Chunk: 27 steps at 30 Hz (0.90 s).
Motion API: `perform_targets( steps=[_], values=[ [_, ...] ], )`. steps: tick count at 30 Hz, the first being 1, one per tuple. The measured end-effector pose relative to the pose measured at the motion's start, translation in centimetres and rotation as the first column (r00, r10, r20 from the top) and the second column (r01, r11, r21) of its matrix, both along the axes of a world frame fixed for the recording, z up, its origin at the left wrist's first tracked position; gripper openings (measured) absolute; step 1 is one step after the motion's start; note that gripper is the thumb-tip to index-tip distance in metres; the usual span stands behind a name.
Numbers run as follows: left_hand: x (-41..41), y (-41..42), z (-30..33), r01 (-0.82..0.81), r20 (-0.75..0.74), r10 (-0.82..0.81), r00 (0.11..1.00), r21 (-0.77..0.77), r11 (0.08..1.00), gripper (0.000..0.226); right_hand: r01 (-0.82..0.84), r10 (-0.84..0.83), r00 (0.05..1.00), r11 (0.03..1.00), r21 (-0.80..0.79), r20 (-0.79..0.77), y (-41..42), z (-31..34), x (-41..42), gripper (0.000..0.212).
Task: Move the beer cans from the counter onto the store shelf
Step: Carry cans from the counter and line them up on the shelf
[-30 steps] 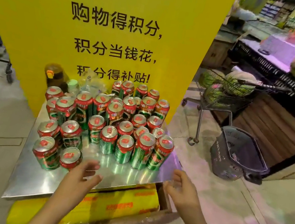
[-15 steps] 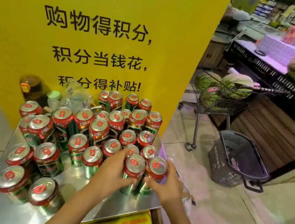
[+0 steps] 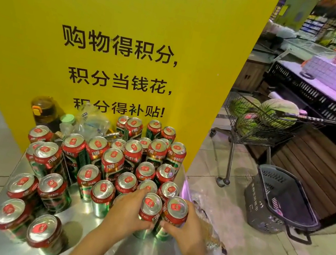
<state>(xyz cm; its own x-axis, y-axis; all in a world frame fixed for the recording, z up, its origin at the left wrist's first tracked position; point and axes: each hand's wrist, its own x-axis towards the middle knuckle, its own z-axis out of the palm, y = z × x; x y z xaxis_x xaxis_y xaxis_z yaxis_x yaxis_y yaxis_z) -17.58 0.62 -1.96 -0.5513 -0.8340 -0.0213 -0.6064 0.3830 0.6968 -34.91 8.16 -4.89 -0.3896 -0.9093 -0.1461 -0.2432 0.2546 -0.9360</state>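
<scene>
Several red and green beer cans (image 3: 111, 163) stand packed together on a shiny metal counter (image 3: 81, 233) in front of a yellow sign. My left hand (image 3: 127, 212) wraps a can (image 3: 150, 208) at the front right of the group. My right hand (image 3: 186, 229) wraps the neighbouring can (image 3: 176, 210) at the counter's right edge. Both cans stand upright on the counter, side by side and touching. No store shelf for the cans shows in this view.
A brown bottle (image 3: 45, 111) and a clear plastic bag (image 3: 92, 120) sit behind the cans against the yellow sign (image 3: 121, 29). To the right stand a trolley of watermelons (image 3: 264, 122) and a dark shopping basket (image 3: 281, 203) on the floor.
Both hands have reached forward from the counter's near edge and closed round the two front right cans. The view has moved closer to the counter.
</scene>
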Motion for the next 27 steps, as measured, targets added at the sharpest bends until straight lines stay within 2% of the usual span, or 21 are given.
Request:
perform_targets(
  steps=[5, 10, 16, 20, 23, 25, 27],
  values=[
    [-0.3, 0.8, 0.3, -0.073, -0.070, 0.076, 0.995, 0.037, 0.997, 0.071, -0.014, 0.014, 1.000, 1.000, -0.018, 0.011, 0.4, 0.2, -0.4, 0.066],
    [-0.7, 2.8, 0.8, -0.127, -0.122, 0.128, 0.984, 0.018, 0.992, 0.071, -0.016, 0.017, 0.999, 1.000, -0.019, 0.045, 1.5, 0.4, -1.2, 0.066],
    [-0.9, 5.9, 3.5, -0.256, -0.295, 0.289, 0.910, 0.147, 0.955, 0.057, -0.083, 0.090, 0.989, 0.995, -0.061, 0.120, 3.7, 2.9, -3.1, 0.060],
    [-0.4, 8.5, 5.0, -0.353, -0.441, 0.447, 0.778, 0.282, 0.892, 0.060, -0.124, 0.144, 0.972, 0.986, -0.116, 0.185, 4.4, 5.1, -4.2, 0.060],
    [0.0, 10.5, 5.9, -0.390, -0.564, 0.569, 0.599, 0.415, 0.822, 0.066, -0.179, 0.220, 0.932, 0.971, -0.160, 0.289, 4.5, 7.1, -4.2, 0.082],
    [0.2, 12.0, 6.2, -0.385, -0.630, 0.618, 0.470, 0.483, 0.786, 0.074, -0.220, 0.277, 0.899, 0.955, -0.197, 0.339, 4.5, 8.1, -3.6, 0.090],
    [0.7, 13.6, 6.4, -0.409, -0.662, 0.656, 0.363, 0.519, 0.750, 0.065, -0.276, 0.347, 0.854, 0.934, -0.227, 0.388, 4.5, 9.0, -2.7, 0.096]
  ],
)
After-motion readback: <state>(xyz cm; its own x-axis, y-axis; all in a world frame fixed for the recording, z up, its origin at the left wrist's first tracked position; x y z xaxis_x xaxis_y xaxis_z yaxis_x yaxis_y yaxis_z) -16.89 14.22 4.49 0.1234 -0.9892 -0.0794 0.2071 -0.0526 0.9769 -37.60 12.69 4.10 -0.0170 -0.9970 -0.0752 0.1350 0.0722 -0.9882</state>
